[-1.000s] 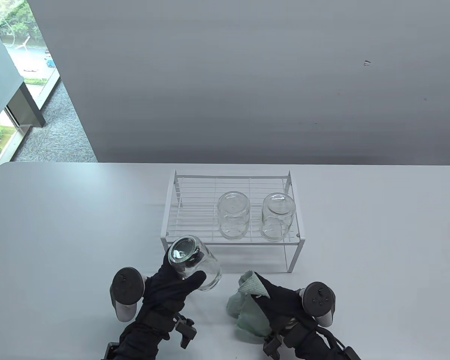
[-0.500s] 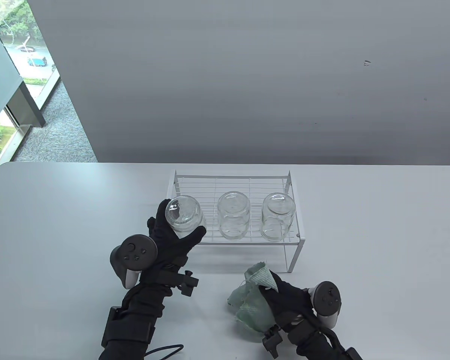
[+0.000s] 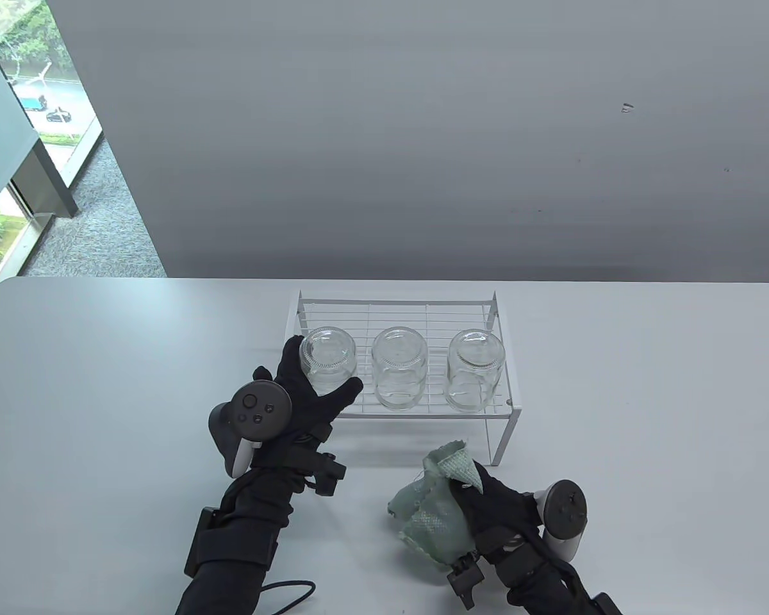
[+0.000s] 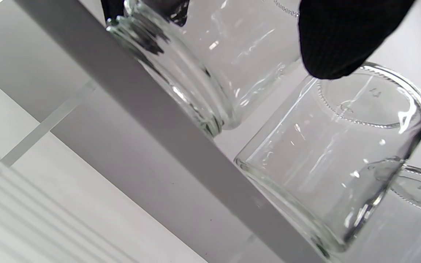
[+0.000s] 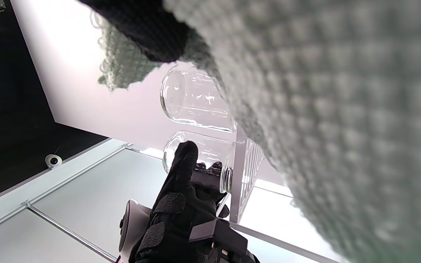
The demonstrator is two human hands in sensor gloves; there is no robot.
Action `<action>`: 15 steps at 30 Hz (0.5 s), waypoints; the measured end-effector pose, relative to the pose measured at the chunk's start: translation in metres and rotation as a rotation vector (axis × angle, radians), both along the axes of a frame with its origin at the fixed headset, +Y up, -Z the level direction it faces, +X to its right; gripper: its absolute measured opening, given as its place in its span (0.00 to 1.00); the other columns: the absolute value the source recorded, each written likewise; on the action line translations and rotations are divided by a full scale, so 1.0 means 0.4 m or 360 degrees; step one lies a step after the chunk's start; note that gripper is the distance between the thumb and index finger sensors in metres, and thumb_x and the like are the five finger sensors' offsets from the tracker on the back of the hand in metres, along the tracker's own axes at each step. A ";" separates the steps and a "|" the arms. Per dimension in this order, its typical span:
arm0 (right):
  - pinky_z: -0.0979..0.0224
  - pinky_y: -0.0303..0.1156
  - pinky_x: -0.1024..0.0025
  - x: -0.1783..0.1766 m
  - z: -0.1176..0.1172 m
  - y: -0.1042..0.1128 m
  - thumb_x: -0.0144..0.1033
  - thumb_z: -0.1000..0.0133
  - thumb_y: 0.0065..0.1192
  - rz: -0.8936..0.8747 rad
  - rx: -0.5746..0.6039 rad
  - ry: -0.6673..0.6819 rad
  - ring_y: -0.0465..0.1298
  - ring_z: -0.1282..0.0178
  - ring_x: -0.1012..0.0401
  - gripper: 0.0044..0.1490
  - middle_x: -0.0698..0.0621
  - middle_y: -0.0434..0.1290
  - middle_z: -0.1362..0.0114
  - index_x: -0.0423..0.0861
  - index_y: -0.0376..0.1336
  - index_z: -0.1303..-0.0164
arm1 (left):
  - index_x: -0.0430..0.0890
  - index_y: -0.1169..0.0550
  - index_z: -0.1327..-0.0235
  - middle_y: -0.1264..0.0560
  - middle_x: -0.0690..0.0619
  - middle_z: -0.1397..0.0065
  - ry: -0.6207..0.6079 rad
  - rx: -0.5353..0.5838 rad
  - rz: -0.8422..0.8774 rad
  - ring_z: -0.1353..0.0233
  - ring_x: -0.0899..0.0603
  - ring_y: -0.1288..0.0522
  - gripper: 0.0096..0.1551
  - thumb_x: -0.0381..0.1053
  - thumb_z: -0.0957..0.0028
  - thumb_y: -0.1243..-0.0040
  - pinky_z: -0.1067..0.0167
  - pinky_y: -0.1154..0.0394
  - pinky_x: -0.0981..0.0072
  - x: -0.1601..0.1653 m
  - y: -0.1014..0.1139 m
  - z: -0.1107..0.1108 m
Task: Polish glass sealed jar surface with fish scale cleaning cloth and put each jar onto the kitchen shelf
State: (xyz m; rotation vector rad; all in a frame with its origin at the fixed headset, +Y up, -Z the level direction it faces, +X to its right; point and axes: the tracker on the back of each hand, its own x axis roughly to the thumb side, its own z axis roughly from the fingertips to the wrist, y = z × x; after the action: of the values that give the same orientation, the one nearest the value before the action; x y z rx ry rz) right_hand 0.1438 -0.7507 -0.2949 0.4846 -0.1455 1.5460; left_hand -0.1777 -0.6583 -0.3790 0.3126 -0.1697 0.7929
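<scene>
Clear glass catches our eye first: three jars stand mouth-down in a row along the front edge of the white wire kitchen shelf (image 3: 397,307), which sits near the middle of the desk (image 3: 647,397). We see the left jar (image 3: 328,360) at the shelf's front left corner, gripped by the left hand (image 3: 307,397), whose fingers curl round its far side while the thumb (image 3: 346,392) lies across its near side. In the left wrist view we see this jar's threaded mouth (image 4: 181,91) down at the shelf's front bar (image 4: 181,146), though we cannot tell whether it fully rests there. The middle jar (image 3: 398,366) stands just beside it, apart from the thumb, and the right jar (image 3: 475,369) stands near the shelf's front right corner; both are free of any hand.

Our right hand (image 3: 500,506) is low over the desk's front edge, in front of the shelf's right leg, well apart from the jars. Its fingers are closed on the pale green fish scale cleaning cloth (image 3: 439,506), which is bunched up, one corner sticking up toward the shelf. In the right wrist view the cloth's scaly weave (image 5: 323,109) fills most of the frame, with a black fingertip (image 5: 148,33) pressed into it.
</scene>
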 end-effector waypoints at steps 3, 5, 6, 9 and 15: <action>0.50 0.73 0.45 0.000 0.000 0.000 0.31 0.42 0.55 -0.0003 -0.0002 0.0000 0.82 0.55 0.41 0.35 0.27 0.74 0.44 0.24 0.59 0.31 | 0.32 0.48 0.24 0.35 0.33 0.24 0.0009 -0.0030 -0.0006 0.30 0.24 0.28 0.68 0.72 0.56 0.30 0.31 0.57 0.29 0.004 -0.001 -0.004; 0.50 0.73 0.45 0.000 0.000 0.000 0.31 0.42 0.55 -0.0005 -0.0003 0.0000 0.82 0.55 0.41 0.35 0.27 0.74 0.44 0.24 0.59 0.31 | 0.32 0.48 0.25 0.35 0.33 0.25 0.0019 -0.0034 -0.0035 0.30 0.24 0.27 0.68 0.72 0.56 0.29 0.31 0.57 0.30 0.007 -0.002 -0.006; 0.50 0.73 0.45 0.000 0.001 0.000 0.31 0.42 0.55 -0.0005 -0.0004 0.0000 0.82 0.55 0.41 0.35 0.27 0.74 0.44 0.24 0.59 0.31 | 0.32 0.48 0.25 0.35 0.33 0.25 0.0022 -0.0030 -0.0044 0.30 0.24 0.27 0.68 0.73 0.56 0.30 0.31 0.57 0.30 0.008 -0.002 -0.006; 0.50 0.73 0.44 0.000 0.001 0.000 0.31 0.42 0.55 -0.0006 -0.0007 0.0003 0.82 0.55 0.41 0.35 0.27 0.74 0.44 0.24 0.59 0.31 | 0.32 0.48 0.25 0.35 0.32 0.25 0.0027 -0.0032 -0.0044 0.30 0.24 0.28 0.68 0.73 0.56 0.30 0.30 0.57 0.31 0.009 -0.002 -0.005; 0.50 0.73 0.45 0.000 0.001 0.001 0.32 0.42 0.55 -0.0011 -0.0009 0.0010 0.82 0.55 0.41 0.35 0.27 0.74 0.44 0.24 0.59 0.31 | 0.32 0.50 0.24 0.36 0.32 0.25 0.0025 -0.0037 -0.0051 0.30 0.24 0.28 0.67 0.72 0.54 0.32 0.30 0.57 0.31 0.011 -0.002 -0.004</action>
State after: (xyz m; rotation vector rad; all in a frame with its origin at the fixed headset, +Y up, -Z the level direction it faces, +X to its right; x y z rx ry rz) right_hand 0.1437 -0.7504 -0.2945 0.4839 -0.1379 1.5375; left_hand -0.1734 -0.6590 -0.3807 0.2934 -0.1505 0.7603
